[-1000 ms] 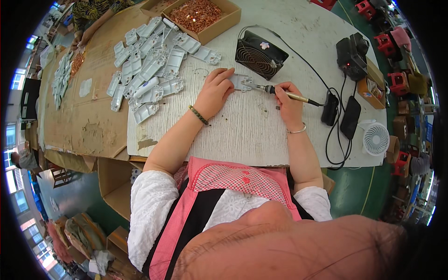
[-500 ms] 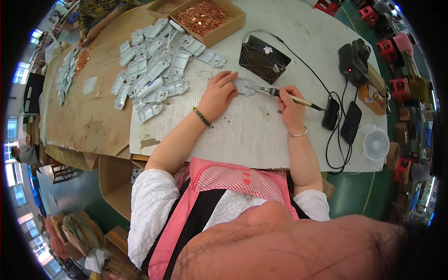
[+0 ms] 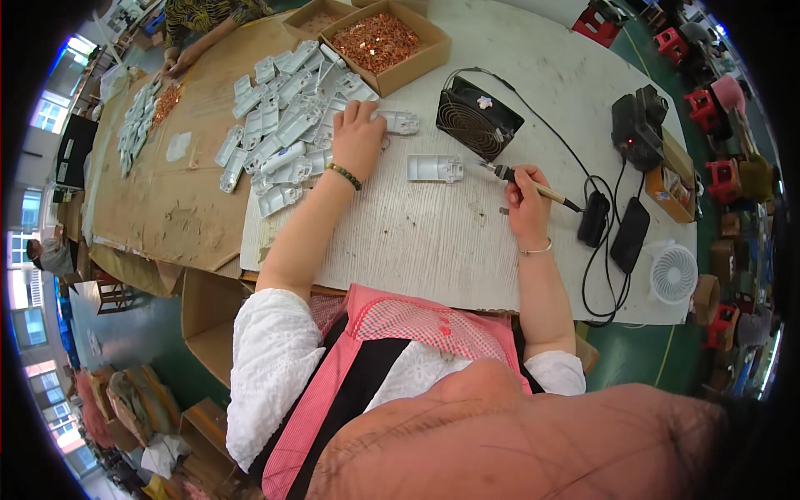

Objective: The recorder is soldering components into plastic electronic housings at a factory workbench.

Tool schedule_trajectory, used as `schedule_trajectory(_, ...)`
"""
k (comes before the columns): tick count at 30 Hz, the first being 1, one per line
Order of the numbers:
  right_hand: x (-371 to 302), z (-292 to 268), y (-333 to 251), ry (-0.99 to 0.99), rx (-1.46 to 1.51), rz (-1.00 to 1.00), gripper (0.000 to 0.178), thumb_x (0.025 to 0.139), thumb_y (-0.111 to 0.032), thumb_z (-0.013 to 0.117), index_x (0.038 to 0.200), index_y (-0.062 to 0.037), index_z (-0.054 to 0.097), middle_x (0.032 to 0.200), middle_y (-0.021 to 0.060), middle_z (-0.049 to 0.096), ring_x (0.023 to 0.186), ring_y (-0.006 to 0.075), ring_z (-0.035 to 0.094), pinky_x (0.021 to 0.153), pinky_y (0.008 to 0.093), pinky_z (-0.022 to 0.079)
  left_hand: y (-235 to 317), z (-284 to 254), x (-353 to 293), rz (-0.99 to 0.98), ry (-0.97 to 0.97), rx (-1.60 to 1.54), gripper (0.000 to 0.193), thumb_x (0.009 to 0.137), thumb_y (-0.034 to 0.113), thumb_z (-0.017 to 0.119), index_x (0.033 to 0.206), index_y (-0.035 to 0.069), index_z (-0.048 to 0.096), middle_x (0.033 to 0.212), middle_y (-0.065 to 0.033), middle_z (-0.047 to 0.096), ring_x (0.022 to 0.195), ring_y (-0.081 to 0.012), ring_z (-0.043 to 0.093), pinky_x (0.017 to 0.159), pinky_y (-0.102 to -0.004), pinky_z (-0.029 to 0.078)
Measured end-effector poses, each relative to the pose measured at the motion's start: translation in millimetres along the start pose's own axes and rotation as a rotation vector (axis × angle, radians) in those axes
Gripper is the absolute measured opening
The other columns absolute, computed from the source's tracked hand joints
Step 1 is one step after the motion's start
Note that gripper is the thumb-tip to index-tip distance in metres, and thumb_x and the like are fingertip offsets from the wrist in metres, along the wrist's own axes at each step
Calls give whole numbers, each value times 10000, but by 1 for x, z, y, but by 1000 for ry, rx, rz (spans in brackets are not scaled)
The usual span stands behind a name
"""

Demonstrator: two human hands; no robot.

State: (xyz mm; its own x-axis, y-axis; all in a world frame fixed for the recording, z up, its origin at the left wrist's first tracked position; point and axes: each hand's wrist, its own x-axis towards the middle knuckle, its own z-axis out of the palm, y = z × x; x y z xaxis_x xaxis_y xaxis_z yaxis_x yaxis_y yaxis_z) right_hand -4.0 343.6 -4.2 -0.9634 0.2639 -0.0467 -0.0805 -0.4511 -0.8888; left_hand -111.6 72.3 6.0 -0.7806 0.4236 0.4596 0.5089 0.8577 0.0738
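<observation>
My left hand (image 3: 358, 143) reaches over the right side of a pile of pale grey plastic housings (image 3: 292, 117). Its fingers are a little apart and bent down onto the pieces; the fingertips are partly hidden. In my right hand (image 3: 527, 208) is a soldering iron (image 3: 550, 192), held like a pen with its tip pointing left. Just left of that tip, a single rectangular housing (image 3: 433, 168) lies on the table with its hollow side up, touched by neither hand. Behind the iron stands a black fan box with a round grille (image 3: 468, 123).
A cardboard box of small copper-coloured parts (image 3: 379, 42) stands at the back. To the right are a black power unit (image 3: 640, 125), black cables, an adapter (image 3: 631, 229) and a small white fan (image 3: 672, 273). Another person's hands (image 3: 173, 62) work at the far left beside more housings (image 3: 137, 125).
My left hand has let go of the single housing and moved left to the pile. The soldering iron has drawn back slightly right from the housing, still in my right hand.
</observation>
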Motion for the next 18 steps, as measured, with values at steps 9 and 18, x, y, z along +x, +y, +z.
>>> schedule_trajectory(9, 1, -2, 0, 13, 114, -17, 103, 834, -128, 558, 830, -26, 549, 638, 18, 503, 534, 73, 421, 489, 184, 344, 48, -17, -19, -71, -103, -597, 144, 742, 25, 545, 882, 29, 510, 1164, -176, 422, 871, -347, 558, 755, -393, 476)
schedule_trajectory(18, -4, 3, -5, -28, -137, 46, 117, 820, -155, 588, 813, -43, 557, 647, 1, 531, 546, 43, 436, 480, 172, 344, 42, -17, -23, 265, -176, -622, 125, 737, 21, 586, 841, 51, 523, 1126, -102, 517, 1055, -312, 458, 901, -395, 358)
